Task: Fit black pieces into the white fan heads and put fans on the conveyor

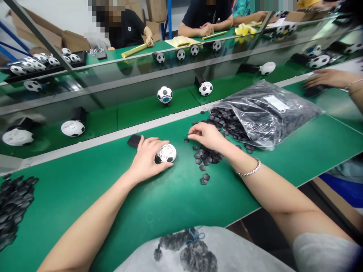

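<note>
My left hand (149,156) is wrapped round a white and black soccer-ball piece (167,153), which lies on the green table with a black block (134,140) attached or beside it. Part of the ball is hidden by my fingers, and its visible top shows white openwork. To the right, my right hand (204,135) hangs over loose black pentagon pieces (208,155), with thumb and fingertips pinched together. Whatever may be between those fingertips is too small to make out. Behind that hand, more black pieces spill from a clear plastic bag (266,113).
Another heap of black pieces (14,207) lies at the left edge. Beyond the metal rail (99,132), a green conveyor (130,113) carries several soccer-ball pieces. A co-worker's hand (330,80) reaches in at the right. Several people sit across the line.
</note>
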Demonstrator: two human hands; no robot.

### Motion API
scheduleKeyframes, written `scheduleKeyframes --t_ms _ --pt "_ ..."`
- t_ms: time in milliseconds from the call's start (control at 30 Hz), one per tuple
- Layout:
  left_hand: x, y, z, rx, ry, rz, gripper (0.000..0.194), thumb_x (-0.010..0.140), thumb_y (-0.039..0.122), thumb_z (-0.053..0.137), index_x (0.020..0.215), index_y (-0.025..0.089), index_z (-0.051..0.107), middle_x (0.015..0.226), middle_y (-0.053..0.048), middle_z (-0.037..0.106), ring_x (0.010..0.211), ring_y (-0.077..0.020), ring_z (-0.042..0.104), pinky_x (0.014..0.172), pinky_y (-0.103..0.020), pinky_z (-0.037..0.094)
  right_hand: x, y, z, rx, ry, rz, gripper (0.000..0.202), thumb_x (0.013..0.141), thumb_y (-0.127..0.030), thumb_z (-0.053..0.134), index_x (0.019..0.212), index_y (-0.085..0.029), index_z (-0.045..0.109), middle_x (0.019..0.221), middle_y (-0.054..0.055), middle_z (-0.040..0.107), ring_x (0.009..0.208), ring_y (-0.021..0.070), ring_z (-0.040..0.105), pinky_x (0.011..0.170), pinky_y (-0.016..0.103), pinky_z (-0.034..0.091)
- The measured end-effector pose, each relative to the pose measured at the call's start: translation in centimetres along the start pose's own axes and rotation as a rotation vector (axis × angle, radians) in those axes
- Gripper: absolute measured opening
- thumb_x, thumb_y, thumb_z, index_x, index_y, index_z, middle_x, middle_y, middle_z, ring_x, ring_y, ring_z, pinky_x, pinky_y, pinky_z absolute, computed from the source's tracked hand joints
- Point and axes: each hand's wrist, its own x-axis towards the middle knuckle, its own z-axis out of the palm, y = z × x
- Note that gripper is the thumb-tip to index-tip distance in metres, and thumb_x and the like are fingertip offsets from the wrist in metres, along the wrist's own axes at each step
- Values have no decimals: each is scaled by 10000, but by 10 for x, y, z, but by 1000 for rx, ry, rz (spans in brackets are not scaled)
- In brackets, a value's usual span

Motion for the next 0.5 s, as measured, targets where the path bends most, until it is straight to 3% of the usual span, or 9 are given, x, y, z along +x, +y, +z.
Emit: scheduleKeyframes --t_ms 133,267,400,500 --pt "1 0 -1 -106 -94 -17 632 706 414 655 1269 264 411 1293 -57 493 1345 -339 134 1050 -623 96 -3 -8 11 -292 -150 -160 141 830 -215 580 923 -157 669 913 82 623 849 197 575 738 285 438" --pt "2 2 4 -224 -18 -16 556 688 371 676 1172 189 472 1225 -106 521 1359 -322 111 1084 -534 177 -5 -19 20 -508 -209 -187 165 860 -163 509 935 -129 652 856 111 605 836 231 568 686 303 430" --pt "2 -1 1 -363 -154 125 480 730 208 597 1187 223 450 1316 -73 458 1367 -282 133 1077 -513 230 -2 -15 15 -385 -218 -118 172 842 -134 525 977 -129 630 907 108 604 804 197 574 685 273 431" --pt "2 -1 -2 -393 -177 144 480 731 157 561 1192 229 446 1349 -67 426 1369 -269 138 1076 -514 235 1 -9 9 -194 -260 -62 116 814 -104 546 855 -156 641 813 45 625 731 152 575 683 241 427"
